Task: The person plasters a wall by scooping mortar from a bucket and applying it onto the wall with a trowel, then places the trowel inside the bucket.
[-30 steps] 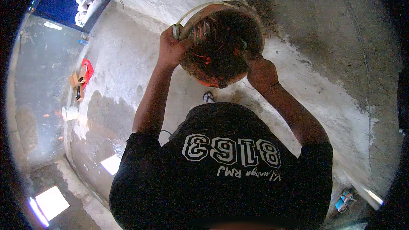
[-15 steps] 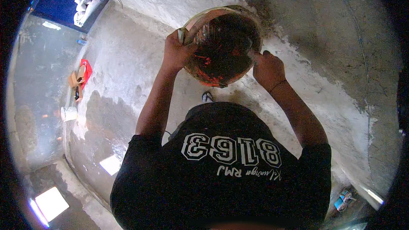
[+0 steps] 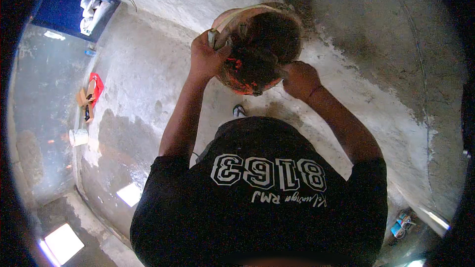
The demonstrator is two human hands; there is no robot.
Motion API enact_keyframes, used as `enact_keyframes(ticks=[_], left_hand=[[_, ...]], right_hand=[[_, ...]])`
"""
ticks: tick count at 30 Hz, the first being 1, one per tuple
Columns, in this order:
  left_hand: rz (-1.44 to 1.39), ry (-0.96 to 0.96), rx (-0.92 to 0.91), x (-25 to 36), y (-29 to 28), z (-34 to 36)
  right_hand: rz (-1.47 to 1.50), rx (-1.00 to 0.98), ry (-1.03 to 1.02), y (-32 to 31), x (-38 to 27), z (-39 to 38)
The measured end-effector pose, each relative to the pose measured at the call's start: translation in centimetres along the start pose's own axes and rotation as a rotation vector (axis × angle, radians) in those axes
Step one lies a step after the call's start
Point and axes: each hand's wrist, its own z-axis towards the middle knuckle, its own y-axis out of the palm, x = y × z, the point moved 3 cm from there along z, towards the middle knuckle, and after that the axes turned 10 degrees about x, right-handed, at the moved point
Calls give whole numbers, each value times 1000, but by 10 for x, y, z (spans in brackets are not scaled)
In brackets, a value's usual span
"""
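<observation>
A round basin point(image 3: 267, 44) with a pale, cement-stained rim, a dark inside and orange-red patches is tilted in front of me. My left hand point(image 3: 210, 57) is closed on its left edge, where a pale greyish piece point(image 3: 213, 38) sticks up beside the fingers. At the lower right of the basin is my right hand point(image 3: 301, 79), its fingers closed and reaching over the edge. Something pale shows at those fingertips, too blurred to name. What lies inside the basin is too dark to make out.
Rough grey plastered wall point(image 3: 366, 44) rises ahead and to the right. On the left are a red bag with cardboard boxes point(image 3: 88, 100), a white bucket point(image 3: 78, 137) and a blue-framed opening point(image 3: 59, 5) holding white sacks. Blue items point(image 3: 402, 225) lie at the lower right.
My right hand has moved left and slightly down, in over the basin's edge. The basin has shifted slightly up, and my left hand keeps its hold.
</observation>
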Motion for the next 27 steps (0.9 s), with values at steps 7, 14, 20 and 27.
enact_keyframes(ticks=[7,14,20,27], left_hand=[[-130,-44,-106,21,1,-7],[-128,206,-38,12,11,-13],[-326,137,-40,-8,6,-22],[-41,224,-14,-24,2,-26]], right_hand=[[-177,126,120,4,9,2],[-73,94,-8,6,-38,3],[120,-114,-20,0,-20,17],[677,-586,352,-24,-30,16]])
